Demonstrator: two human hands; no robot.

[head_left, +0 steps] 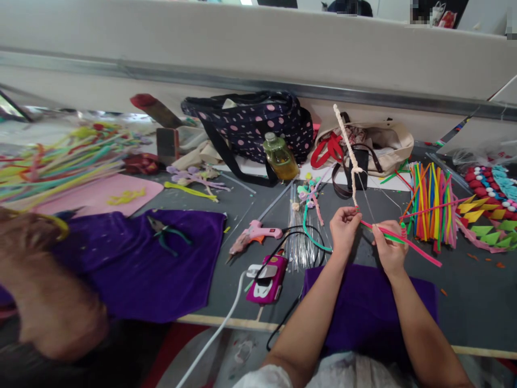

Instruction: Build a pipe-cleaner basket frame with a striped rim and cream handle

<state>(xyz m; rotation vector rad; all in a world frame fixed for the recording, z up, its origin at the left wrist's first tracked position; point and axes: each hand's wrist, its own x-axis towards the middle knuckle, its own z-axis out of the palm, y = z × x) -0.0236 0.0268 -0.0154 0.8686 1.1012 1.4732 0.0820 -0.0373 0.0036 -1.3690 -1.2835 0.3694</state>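
1. Step in hand, as judged from the hands: a craft stem is being assembled over the purple velvet cloth (371, 307), which serves here as the landmark. Both hands work just above its far edge.
2. Left hand (344, 226): closed in a pinch, thumb and fingertips gripping the lower end of the long cream-white twisted fuzzy pipe-cleaner stem (346, 146). The stem rises steeply away from the cloth, leaning slightly left, toward the beige canvas tote bag (393, 144).
3. Right hand (390, 249): closed around the pink fuzzy pipe cleaner (420, 250) and a green one alongside it. These lie nearly level, running from the left hand's pinch out past the right hand to the right of the cloth.
4. Thin bare wires (367, 202) stand between the two hands; whether either hand grips them cannot be told.
5. Next move, as a judgement: winding the pink strand onto the stem calls for a steady left-hand pinch at the join while the right hand keeps tension.
6. Beyond the cloth to the right lies a bundle of multicoloured pipe cleaners (431, 207); to the left, a pink hot-glue gun (258, 234).
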